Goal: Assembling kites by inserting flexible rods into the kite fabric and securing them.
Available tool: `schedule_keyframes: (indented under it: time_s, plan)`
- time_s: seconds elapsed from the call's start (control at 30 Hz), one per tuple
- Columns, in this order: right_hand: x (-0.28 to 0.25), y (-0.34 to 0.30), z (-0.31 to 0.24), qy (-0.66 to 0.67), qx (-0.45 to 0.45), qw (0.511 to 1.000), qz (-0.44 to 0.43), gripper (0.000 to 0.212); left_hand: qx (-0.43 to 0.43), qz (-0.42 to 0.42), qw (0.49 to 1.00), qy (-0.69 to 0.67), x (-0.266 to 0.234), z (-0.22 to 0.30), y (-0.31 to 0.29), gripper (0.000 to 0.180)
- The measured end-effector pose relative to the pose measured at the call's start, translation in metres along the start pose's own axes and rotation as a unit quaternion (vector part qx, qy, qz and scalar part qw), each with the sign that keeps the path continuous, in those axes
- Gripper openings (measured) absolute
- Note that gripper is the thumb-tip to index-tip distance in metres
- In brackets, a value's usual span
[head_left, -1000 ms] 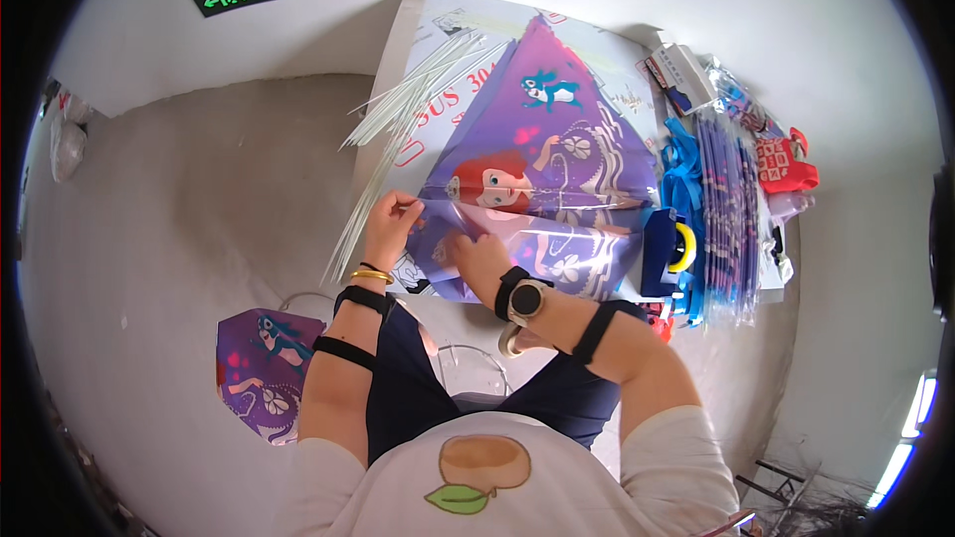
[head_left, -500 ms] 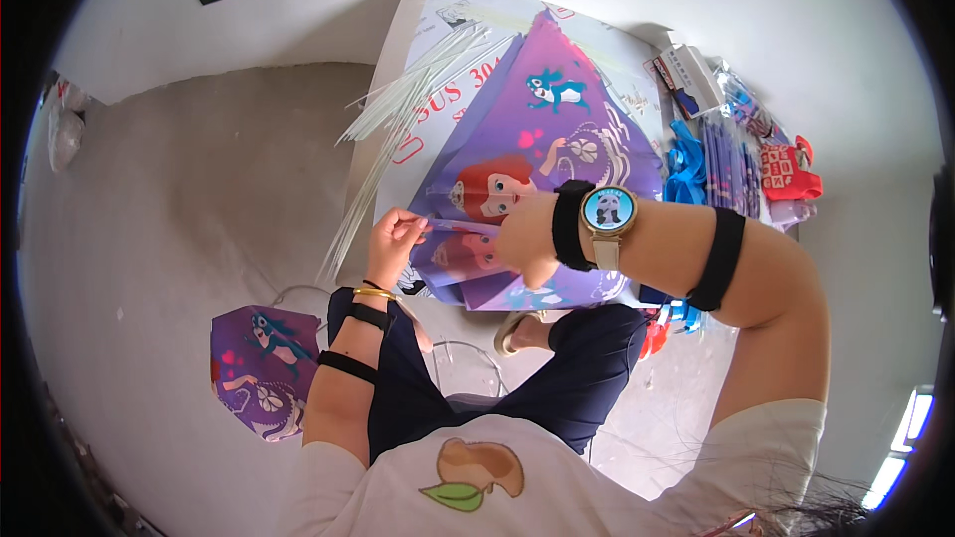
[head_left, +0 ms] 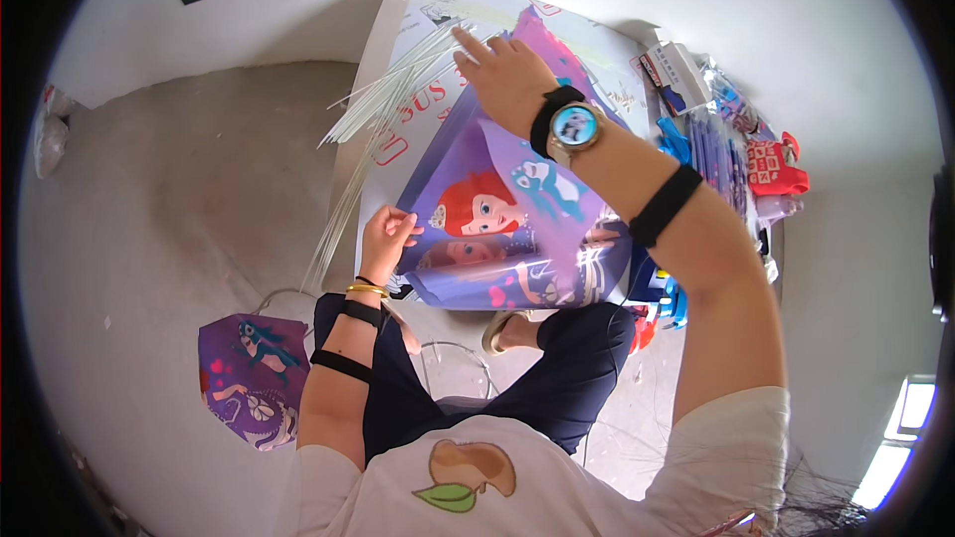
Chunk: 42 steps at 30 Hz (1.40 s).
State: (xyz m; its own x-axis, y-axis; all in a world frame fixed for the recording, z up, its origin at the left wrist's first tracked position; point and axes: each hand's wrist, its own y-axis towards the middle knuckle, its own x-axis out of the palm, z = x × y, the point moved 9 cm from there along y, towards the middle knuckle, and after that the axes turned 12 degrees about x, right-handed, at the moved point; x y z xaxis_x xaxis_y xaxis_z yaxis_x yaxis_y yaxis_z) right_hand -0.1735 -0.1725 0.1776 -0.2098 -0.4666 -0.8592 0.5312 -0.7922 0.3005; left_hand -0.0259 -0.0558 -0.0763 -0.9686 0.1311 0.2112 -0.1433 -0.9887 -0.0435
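Note:
Purple printed sheets, like kite sails [head_left: 477, 207], lie on the table, showing a red-haired figure and a blue animal. My left hand [head_left: 391, 231] pinches the left corner of the sheet between thumb and fingers. Farther off, my right hand [head_left: 505, 80] reaches over the sheet's far part, fingers stretched out and apart. Its fingertips are over the near ends of a bundle of thin white rods [head_left: 413, 75], and I see nothing held in it. Under my right forearm a loose flap [head_left: 552, 194] of the sheet curls up toward me.
The table board [head_left: 383, 174] has red print. At its right are a white box [head_left: 674, 78], stacked purple packs [head_left: 718, 154], blue ribbons [head_left: 673, 142] and a red bag [head_left: 776, 167]. Another purple printed sheet [head_left: 254, 378] hangs low at the left, beside my arm.
My right hand has gone from the sheet's near edge to the far left, over the rods. The upper flap has come loose and curled. My left hand stays at the corner.

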Motion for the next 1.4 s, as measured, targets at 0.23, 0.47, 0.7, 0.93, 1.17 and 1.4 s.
schedule_keyframes:
  time_s: [0.23,0.47,0.7,0.93,1.17,1.4]
  plan:
    - [0.04,-0.15,-0.027,0.485,0.169,0.778,-0.361,0.031,-0.086,0.047,0.994,0.052,-0.018,-0.025,-0.01,0.024]
    - [0.069,-0.401,-0.054,0.529,0.335,0.61,-0.486,0.03,-0.145,0.058,0.979,0.131,-0.035,-0.05,-0.007,0.027]
    - [-0.016,-0.659,0.088,0.217,0.569,0.643,-0.464,0.038,-0.159,0.067,0.978,0.119,-0.024,-0.042,-0.006,0.035]
    - [-0.022,-0.551,0.181,0.277,0.649,0.703,-0.085,0.021,-0.118,0.089,0.978,0.146,-0.042,-0.026,-0.027,0.038]
    - [0.079,-0.476,0.25,0.235,0.577,0.778,-0.08,0.011,-0.122,0.115,0.974,0.153,-0.042,-0.037,-0.048,0.036]
    - [0.142,-0.431,0.243,0.145,0.492,0.792,-0.331,0.016,-0.13,0.126,0.972,0.152,-0.053,-0.033,-0.093,0.038]
